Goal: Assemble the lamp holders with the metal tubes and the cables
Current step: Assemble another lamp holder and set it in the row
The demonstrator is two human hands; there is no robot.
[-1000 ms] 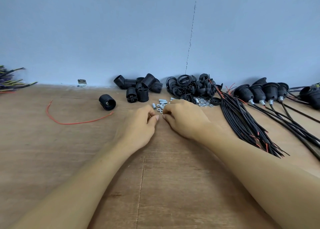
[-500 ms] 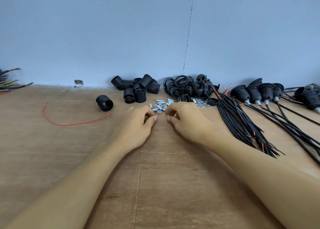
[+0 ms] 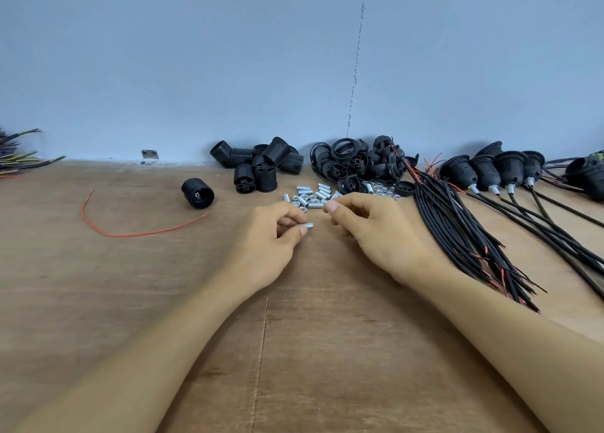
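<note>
As left hand (image 3: 266, 239) pinches a metal tube (image 3: 307, 226) (silver), right hand (image 3: 376, 233) curls nearby.

**Blue-grey wall over a brown plywood surface**

A flat, matt blue-grey painted wall (image 3: 196, 56) fills the upper part of the view. A thin dark crack (image 3: 355, 73) runs down it right of centre, wavering slightly, from the top edge almost to the wall's foot. The wall meets a broad brown plywood surface (image 3: 98, 285) in a straight line, and a pale, smudged strip marks the joint. A small shiny metal bracket (image 3: 149, 155) sits at that joint, left of centre. The wood grain runs sideways in darker streaks. A narrow seam in the plywood (image 3: 261, 351) runs from mid-surface toward the near edge. The light is soft and even, and shadows are faint and blurred.
</note>
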